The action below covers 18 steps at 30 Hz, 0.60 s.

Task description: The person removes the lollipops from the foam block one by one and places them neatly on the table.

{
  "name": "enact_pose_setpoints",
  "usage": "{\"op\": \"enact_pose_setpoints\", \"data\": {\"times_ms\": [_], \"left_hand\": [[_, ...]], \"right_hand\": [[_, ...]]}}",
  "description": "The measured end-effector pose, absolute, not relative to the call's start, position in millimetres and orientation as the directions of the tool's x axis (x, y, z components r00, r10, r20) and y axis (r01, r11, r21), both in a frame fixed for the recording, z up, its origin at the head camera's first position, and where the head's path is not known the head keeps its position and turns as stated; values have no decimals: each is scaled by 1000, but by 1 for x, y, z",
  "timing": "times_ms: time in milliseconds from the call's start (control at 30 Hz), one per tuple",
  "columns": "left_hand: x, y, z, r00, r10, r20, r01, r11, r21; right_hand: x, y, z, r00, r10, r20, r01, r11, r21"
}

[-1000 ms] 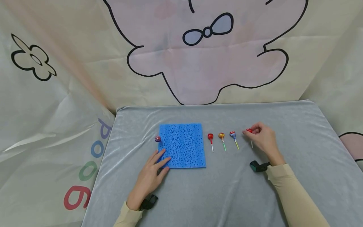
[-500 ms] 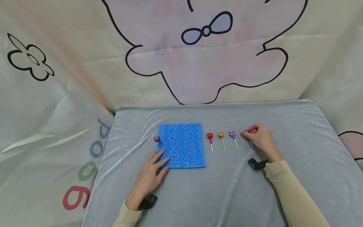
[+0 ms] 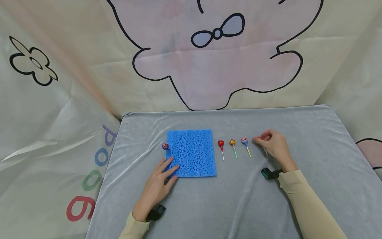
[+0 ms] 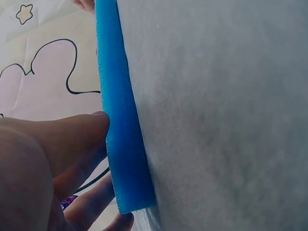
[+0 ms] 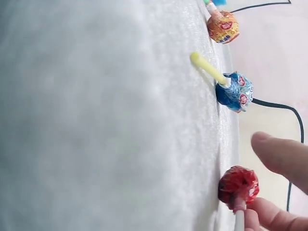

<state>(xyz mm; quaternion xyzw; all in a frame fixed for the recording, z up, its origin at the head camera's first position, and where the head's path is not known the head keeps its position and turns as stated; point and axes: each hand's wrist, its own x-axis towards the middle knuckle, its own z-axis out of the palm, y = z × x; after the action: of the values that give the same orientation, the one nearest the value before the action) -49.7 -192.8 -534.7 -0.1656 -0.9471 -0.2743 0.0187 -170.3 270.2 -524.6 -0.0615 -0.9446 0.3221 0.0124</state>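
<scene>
My left hand (image 3: 156,184) rests spread at the front left corner of a blue foam block (image 3: 194,152), fingertips on its top. In the left wrist view the thumb lies against the block's side. A purple-wrapped lollipop (image 3: 165,146) shows at the block's left edge, its stick hidden. My right hand (image 3: 276,144) is at a red lollipop (image 5: 239,186) on the cloth. In the right wrist view its thumb stands apart from the candy while other fingers are right beside it. Left of it lies a blue lollipop (image 3: 244,141) with a yellow stick.
An orange lollipop (image 3: 232,142) with a green stick and another red lollipop (image 3: 221,143) lie in the same row, right of the block. Grey cloth (image 3: 209,205) covers the table. A printed curtain (image 3: 221,66) hangs behind it.
My right hand has moved slightly left with the red lollipop, whose stick has swung from nearly straight to a slant. The left hand and foam block have stayed put.
</scene>
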Motion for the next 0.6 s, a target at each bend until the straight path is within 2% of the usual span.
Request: {"op": "enact_pose_setpoints", "data": {"times_ms": [167, 333, 467, 600], "left_hand": [[-50, -193, -535, -943, 305, 132, 328, 791, 516], [-49, -193, -535, -941, 307, 143, 336, 787, 518], [-49, -193, -536, -937, 310, 158, 346, 783, 517], [-49, -193, -537, -935, 313, 166, 353, 782, 513]], "right_hand": [[-168, 260, -520, -988, 71, 136, -14, 838, -545], [-165, 239, -510, -957, -18, 288, -162, 859, -486], [-167, 219, -508, -927, -85, 364, -274, 818, -507], [-170, 197, -507, -922, -143, 360, -334, 764, -552]]}}
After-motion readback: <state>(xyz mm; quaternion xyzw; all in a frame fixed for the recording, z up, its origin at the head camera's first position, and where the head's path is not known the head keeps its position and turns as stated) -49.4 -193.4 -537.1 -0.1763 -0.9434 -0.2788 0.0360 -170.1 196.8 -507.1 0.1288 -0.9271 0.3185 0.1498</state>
